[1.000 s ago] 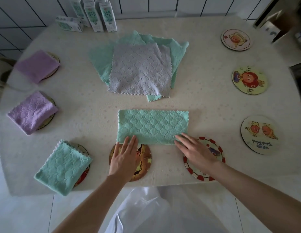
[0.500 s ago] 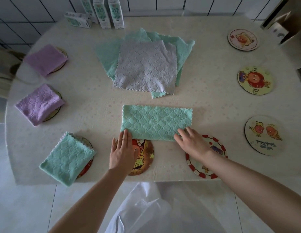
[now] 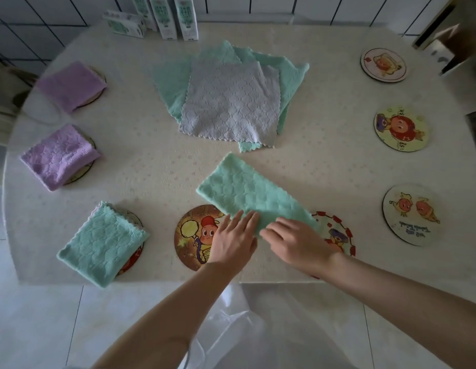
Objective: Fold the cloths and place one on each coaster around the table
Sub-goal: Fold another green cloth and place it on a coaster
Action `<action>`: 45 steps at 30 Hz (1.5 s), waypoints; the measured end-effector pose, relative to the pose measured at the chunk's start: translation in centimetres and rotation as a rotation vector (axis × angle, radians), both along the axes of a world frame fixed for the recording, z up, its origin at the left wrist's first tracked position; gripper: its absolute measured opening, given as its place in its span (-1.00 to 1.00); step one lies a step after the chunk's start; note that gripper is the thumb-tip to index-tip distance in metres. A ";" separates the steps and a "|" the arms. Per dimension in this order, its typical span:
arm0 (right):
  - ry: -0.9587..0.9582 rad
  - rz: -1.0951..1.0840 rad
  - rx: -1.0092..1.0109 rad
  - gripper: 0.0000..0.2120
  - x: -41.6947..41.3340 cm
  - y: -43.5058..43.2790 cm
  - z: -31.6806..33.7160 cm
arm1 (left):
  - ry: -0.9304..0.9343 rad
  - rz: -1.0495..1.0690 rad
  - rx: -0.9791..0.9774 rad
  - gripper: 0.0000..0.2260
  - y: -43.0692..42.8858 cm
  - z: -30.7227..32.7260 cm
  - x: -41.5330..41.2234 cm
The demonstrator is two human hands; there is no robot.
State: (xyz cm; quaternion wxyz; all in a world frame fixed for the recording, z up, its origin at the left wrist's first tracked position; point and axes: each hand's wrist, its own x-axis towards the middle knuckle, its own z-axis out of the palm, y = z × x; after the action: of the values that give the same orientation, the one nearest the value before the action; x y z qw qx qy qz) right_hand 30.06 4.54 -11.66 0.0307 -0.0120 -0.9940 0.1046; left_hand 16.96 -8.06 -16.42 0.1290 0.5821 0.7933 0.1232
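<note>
A mint green cloth [image 3: 247, 193], folded into a long strip, lies slanted on the table [image 3: 151, 166] between the pile and the near edge. My left hand [image 3: 231, 241] rests with straight fingers on the strip's near edge, over a cartoon coaster [image 3: 191, 235]. My right hand [image 3: 295, 243] lies on the strip's near right end, above a red-rimmed coaster [image 3: 340, 233]. Its thumb is hidden. An unfolded grey cloth [image 3: 231, 102] tops a pile of green cloths [image 3: 173, 81] at the centre. Bare coasters line the right side.
On the left, a folded green cloth [image 3: 103, 243] and two folded purple cloths [image 3: 58, 155] [image 3: 70, 85] sit on coasters. Three bare coasters [image 3: 411, 214] [image 3: 401, 127] [image 3: 383, 64] lie on the right. Milk cartons [image 3: 175, 14] stand at the far edge.
The green strip has swung from level to slanted, its left end now farther from me. My left hand moved right, close to my right hand.
</note>
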 end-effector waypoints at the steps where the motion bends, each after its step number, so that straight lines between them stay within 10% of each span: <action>1: 0.007 0.031 -0.005 -0.78 0.3 -0.6 0.3 | -0.003 -0.002 0.053 -0.58 0.2 -0.1 0.4; 20: -0.240 0.155 0.162 -0.44 5.4 5.3 -4.6 | -0.063 -0.405 0.045 -0.47 -1.8 -1.6 -2.4; 28: -0.198 -0.021 -0.055 -0.18 4.3 5.6 -5.2 | -0.392 -0.026 -0.151 -0.78 0.6 0.9 -3.2; 33: -0.066 -0.424 -0.545 -0.82 0.6 5.8 -4.8 | -0.713 0.504 -0.260 -0.68 4.0 1.3 -4.1; 37: -0.128 -0.732 -0.683 -0.80 -2.0 7.0 -5.4 | -0.962 0.838 -0.137 -0.76 5.2 0.6 -4.9; 45: -0.039 -0.757 -0.607 -0.84 -2.7 6.7 -5.9 | -0.862 0.763 0.012 -0.84 5.2 1.1 -4.4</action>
State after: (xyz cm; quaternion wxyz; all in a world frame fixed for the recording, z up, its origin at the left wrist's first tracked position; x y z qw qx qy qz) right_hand 27.31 11.23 -17.56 0.0433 -0.3832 -0.8448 0.3710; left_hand 12.54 -2.82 -15.27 0.3836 0.1527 0.8223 0.3917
